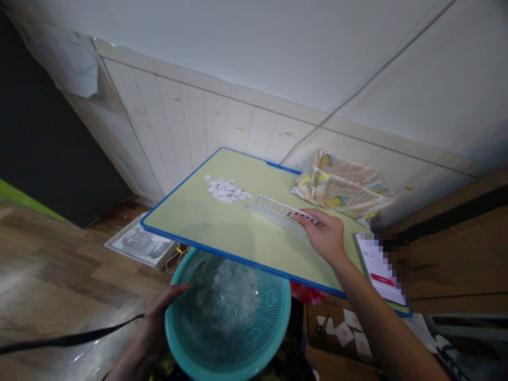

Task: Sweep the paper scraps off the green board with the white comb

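My left hand [153,328] grips the rim of a teal perforated basket [186,338] held just below the front edge of a pale green, blue-edged table [190,217]. Clear plastic bits [230,296] lie heaped inside the basket. My right hand [325,233] reaches over the table and holds one end of a long white slotted plastic piece [273,209] lying flat on the tabletop. A small heap of white paper bits [226,189] sits beyond the piece's far end, apart from it.
A patterned cloth bundle [343,188] rests at the table's back right against the white panelled wall. A printed sheet [379,267] lies on the table's right corner. A framed picture [138,244] and white cards [349,330] lie on the wooden floor.
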### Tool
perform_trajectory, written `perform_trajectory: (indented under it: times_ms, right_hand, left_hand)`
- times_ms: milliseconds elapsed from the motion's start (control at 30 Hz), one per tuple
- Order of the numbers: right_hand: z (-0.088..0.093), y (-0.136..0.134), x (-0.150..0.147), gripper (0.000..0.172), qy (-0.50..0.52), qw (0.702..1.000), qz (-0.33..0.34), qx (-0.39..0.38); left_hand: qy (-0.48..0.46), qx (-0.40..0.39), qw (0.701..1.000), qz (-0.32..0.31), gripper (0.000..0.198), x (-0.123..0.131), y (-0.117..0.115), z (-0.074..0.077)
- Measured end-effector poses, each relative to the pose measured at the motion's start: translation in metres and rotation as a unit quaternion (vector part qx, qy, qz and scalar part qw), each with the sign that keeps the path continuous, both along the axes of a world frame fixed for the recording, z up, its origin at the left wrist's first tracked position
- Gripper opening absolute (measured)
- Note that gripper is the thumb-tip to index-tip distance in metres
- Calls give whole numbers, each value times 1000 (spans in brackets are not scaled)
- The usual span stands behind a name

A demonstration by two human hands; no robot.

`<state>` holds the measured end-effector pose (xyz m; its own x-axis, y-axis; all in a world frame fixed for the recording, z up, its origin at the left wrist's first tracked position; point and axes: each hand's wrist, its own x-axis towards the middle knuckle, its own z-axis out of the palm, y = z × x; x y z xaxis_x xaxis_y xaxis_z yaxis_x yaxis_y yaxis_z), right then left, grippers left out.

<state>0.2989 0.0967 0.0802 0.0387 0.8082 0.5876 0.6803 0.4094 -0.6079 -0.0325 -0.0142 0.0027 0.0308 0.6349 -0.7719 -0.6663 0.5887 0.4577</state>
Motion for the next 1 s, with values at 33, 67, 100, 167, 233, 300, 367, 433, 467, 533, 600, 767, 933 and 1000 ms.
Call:
perform_trajectory:
  times_ms: [33, 67, 100, 167, 233, 300, 367, 433, 467, 533, 600, 767, 933, 1000]
  right_hand:
    - [0, 1, -1, 14, 3, 1000, 8, -4]
    - [-1, 1, -2, 13, 6, 1000, 14, -6]
    - [-1, 2, -2, 13, 9, 1000, 16, -6]
    - [0, 1, -2, 12, 16, 1000, 11, -1]
    - [1, -1, -2, 12, 18, 1000, 8, 6]
    - [3, -3, -3, 11, 12, 1000, 18, 6]
    - [5, -3, -5, 9, 1, 999, 33, 2]
    - [7, -2, -6, 9, -7, 999, 41, 3]
    - [8, 0, -6, 9, -7, 999, 41, 6]
    - [9, 4, -6, 10, -3, 999, 37, 14]
    - [9, 7, -6, 11, 0, 999, 40, 13]
    - [13, 6, -4, 9, -8, 998, 54, -4]
    - [22, 0, 2, 12, -25, 998, 61, -16]
    - [21, 2, 1, 14, -20, 998, 51, -14]
  left_hand:
    - [-3, -1, 1000, -1, 26, 0, 0, 0]
    - [-6, -1, 1000, -4, 26, 0, 0, 0]
    - [-9, 1, 1000, -7, 25, 0, 0, 0]
    - [-14, 6, 1000, -11, 22, -1, 0, -1]
    - [-21, 6, 1000, -18, 22, -1, 0, -1]
    - [-25, 2, 999, -27, 23, -2, 0, -2]
    - [-27, 2, 999, -30, 25, -2, -1, -1]
    - [-28, 12, 999, -24, 24, -1, -2, 2]
    - [-29, 18, 999, -21, 23, -1, -2, 3]
    - [-29, 27, 999, -19, 20, -1, -3, 4]
    - [-29, 23, 999, -21, 18, -1, -3, 4]
    - [-14, 21, 1000, -15, 18, -1, -3, 2]
    - [-6, 33, 999, -11, 17, 1, -4, 6]
    - [-14, 30, 999, -7, 17, 1, -4, 8]
